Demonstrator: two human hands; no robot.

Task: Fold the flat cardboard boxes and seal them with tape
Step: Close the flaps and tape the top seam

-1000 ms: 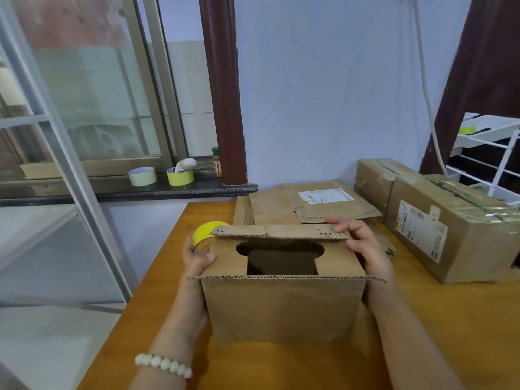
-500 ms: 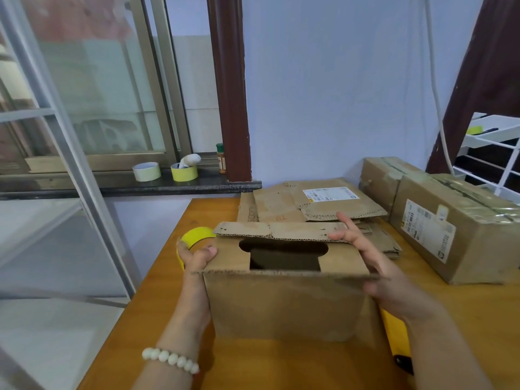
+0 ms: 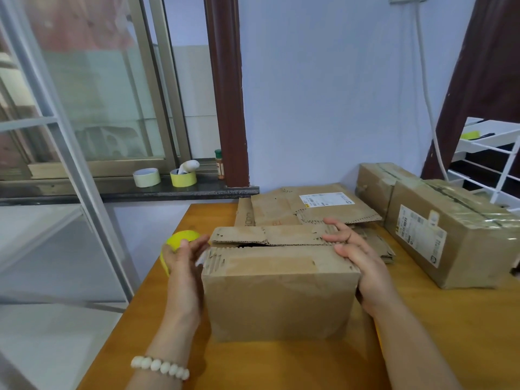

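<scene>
- Cardboard box near centre on wooden table; both top flaps folded down, with a thin gap between them.
- Left hand at box's left end, thumb hooked over yellow tape roll, holding it.
- Right hand unclenched, fingers straight, pressing box's right end and far flap.
- Flat cardboard stack just beyond.

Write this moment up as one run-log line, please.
box: top flaps folded down, slim gap | left hand: holds roll beside box | right hand: rests on flaps, right end | seal: not done
</scene>
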